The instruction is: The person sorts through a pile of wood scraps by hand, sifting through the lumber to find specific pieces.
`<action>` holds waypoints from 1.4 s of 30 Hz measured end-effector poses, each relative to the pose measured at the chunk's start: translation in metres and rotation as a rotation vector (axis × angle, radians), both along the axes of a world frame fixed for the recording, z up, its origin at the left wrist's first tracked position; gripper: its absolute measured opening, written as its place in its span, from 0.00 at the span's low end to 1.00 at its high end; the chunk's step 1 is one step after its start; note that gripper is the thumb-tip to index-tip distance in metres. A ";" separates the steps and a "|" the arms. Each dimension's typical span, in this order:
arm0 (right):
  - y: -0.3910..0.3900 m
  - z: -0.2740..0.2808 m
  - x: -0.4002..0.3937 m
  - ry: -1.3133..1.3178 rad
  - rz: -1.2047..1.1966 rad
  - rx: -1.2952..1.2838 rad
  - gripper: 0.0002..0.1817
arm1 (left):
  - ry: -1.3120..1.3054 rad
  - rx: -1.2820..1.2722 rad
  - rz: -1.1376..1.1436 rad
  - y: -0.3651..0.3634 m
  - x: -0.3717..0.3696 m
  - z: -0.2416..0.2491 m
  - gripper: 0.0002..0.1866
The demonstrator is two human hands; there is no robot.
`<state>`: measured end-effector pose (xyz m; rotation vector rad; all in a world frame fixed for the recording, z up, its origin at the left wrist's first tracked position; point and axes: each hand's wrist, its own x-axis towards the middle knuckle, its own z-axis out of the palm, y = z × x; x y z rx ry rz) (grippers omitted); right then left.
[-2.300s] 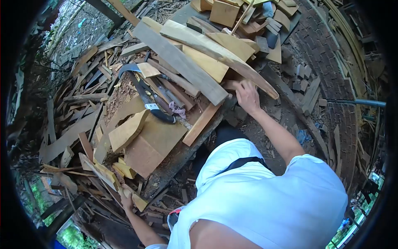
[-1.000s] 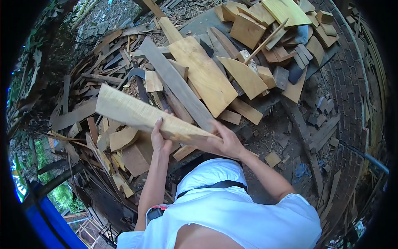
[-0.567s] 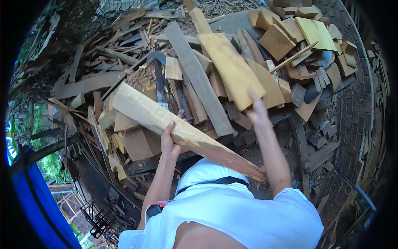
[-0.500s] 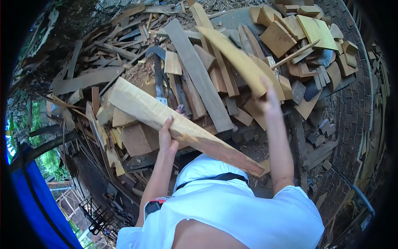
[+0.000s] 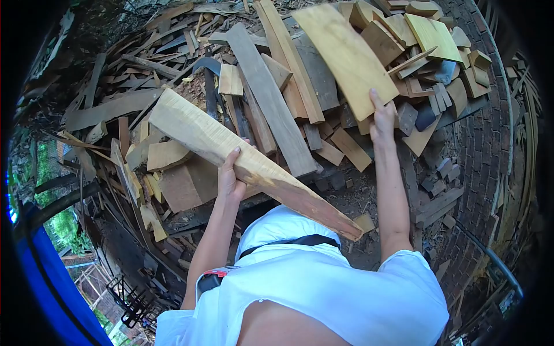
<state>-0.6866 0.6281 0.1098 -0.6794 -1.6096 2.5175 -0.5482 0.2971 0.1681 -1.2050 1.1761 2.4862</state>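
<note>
My left hand (image 5: 231, 181) is closed round the long edge of a rough, tapering wooden plank (image 5: 231, 153), thumb on top and other fingers mostly hidden behind it. This plank slants from upper left down to the right, its narrow reddish end near my waist. In my right hand (image 5: 383, 120) is a wide, smooth yellowish board (image 5: 346, 57), pinched at its near end with the thumb on its face. Its far end points away over the wood pile. Between the two held pieces lies a long grey plank (image 5: 271, 98).
A curved dark blade (image 5: 209, 65) lies beside a small wood block (image 5: 231, 79). Scrap wood (image 5: 133, 69) is heaped at left, and cut blocks (image 5: 384, 43) are stacked at upper right. Brick paving (image 5: 490, 115) runs along the right, with a blue sheet (image 5: 52, 282) at lower left.
My right hand has turned the yellowish board so its broad face now shows, and it has shifted slightly right. The left hand and its plank have barely moved.
</note>
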 end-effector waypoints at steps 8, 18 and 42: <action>-0.061 0.007 0.045 0.277 -0.044 1.607 0.33 | 0.011 -0.023 -0.031 0.002 -0.001 -0.001 0.26; -0.116 -0.057 0.027 0.148 0.726 1.561 0.43 | -0.012 -0.030 -0.069 0.030 -0.008 -0.014 0.25; 0.027 0.094 0.102 0.017 0.526 -0.197 0.31 | 0.302 0.110 -0.656 0.133 -0.099 -0.027 0.34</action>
